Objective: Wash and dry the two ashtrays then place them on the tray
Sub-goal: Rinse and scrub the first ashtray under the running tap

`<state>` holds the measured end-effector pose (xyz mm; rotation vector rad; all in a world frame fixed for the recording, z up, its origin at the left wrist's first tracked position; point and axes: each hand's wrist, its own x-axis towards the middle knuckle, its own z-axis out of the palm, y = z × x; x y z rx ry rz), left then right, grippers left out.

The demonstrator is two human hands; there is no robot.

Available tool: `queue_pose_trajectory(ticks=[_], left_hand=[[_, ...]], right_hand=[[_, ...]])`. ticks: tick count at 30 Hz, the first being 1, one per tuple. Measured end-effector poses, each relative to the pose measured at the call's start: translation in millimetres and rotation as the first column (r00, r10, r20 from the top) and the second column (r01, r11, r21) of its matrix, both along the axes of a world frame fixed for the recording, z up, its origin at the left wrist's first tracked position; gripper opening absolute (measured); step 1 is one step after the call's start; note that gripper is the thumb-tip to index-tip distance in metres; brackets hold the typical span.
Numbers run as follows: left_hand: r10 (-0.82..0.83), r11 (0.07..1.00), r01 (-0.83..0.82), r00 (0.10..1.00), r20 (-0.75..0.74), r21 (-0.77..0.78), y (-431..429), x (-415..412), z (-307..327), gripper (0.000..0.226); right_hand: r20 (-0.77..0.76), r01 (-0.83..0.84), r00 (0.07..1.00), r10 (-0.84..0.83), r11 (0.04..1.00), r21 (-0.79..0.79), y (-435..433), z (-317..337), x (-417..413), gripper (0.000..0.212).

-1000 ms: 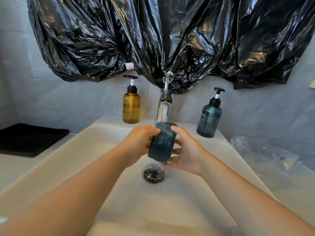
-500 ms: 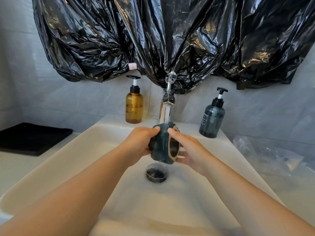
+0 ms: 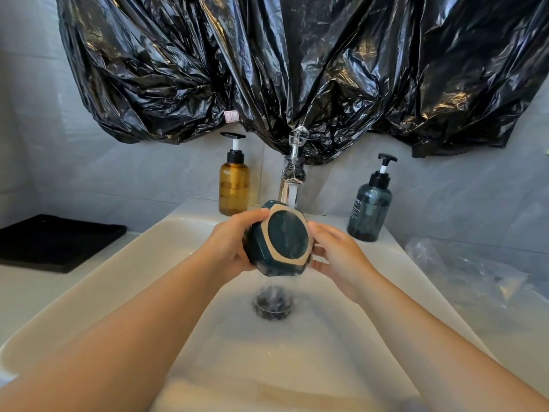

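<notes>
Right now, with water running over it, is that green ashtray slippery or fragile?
Probably slippery: the ashtray looks glazed and wet. Likely stiff and weighty, as the left hand and right hand both grip it. Dropped into the hard sink, it might chip.

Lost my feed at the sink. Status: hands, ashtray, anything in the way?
Left hand and right hand both hold the dark green hexagonal ceramic ashtray, tilted under the running chrome tap. Nothing blocking. Black tray sits far left.
</notes>
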<state>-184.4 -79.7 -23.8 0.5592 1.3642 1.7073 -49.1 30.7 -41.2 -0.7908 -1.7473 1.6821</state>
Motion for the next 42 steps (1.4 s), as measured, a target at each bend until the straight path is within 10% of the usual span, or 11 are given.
queue_pose_trajectory(ticks=[4, 17, 29, 34, 42], left_hand=[[-0.048, 0.998, 0.046, 0.998, 0.042, 0.046, -3, 5, 4, 0.015], [0.086, 0.996, -0.087, 0.995, -0.057, -0.023, 8, 5, -2, 0.024], [-0.015, 0.996, -0.004, 0.98, -0.201, -0.09, 5, 9, -3, 0.02], [0.166, 0.985, -0.171, 0.98, -0.112, -0.038, 2, 3, 2, 0.019], [0.01, 1.0, -0.005, 0.983, 0.186, -0.029, -7, 8, 5, 0.027]], right_hand=[[-0.025, -0.128, 0.992, 0.125, 0.959, -0.252, -7, 0, 0, 0.037], [-0.053, 0.033, 0.998, -0.035, 0.999, -0.035, -2, 3, -3, 0.03], [0.08, 0.042, 0.997, -0.022, 0.966, -0.255, -4, -1, 0, 0.032], [-0.028, -0.088, 0.996, 0.084, 0.969, -0.229, -6, 1, -3, 0.035], [-0.011, -0.034, 0.999, 0.035, 0.992, 0.12, 2, 1, 6, 0.044]])
